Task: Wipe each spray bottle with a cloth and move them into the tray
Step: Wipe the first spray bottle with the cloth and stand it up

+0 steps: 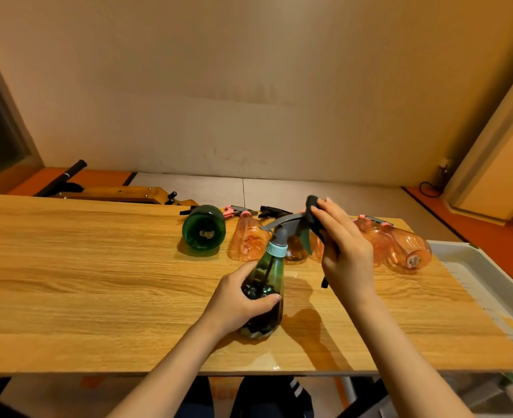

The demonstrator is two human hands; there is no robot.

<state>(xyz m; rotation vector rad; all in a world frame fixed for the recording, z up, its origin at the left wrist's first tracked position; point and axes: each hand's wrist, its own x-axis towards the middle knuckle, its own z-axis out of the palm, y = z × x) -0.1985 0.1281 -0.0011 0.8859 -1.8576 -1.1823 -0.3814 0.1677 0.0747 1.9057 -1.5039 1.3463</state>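
on the wooden table (98, 282), seen from the head camera, one green spray bottle (269, 276) stands upright near the front middle, with a pale blue collar and a grey trigger head pointing away to the right. the left hand (240, 300) grips its lower body, fingers and thumb curled round it. the right hand (344, 251) holds one dark grey cloth (312, 211), pinched against the nozzle end of that trigger head, with a strip of the cloth hanging below the palm. behind, along the far edge of the table, lie more bottles on their sides: one dark green bottle (204, 230) with its base facing the camera, one orange bottle (247, 236) just right of it, and two orange bottles (400, 245) right of the right hand, close together. at least one further orange bottle lies behind the held bottle and the right hand, mostly hidden, so the full count cannot be told. one white tray (472, 257) sits at the right end of the table, its corner and floor in view, with no bottle showing in the visible part. no label or brand can be read on any bottle; faint small print on the tray floor is too blurred to read. beyond the table on the left lies a wooden frame (110, 194) on the floor.
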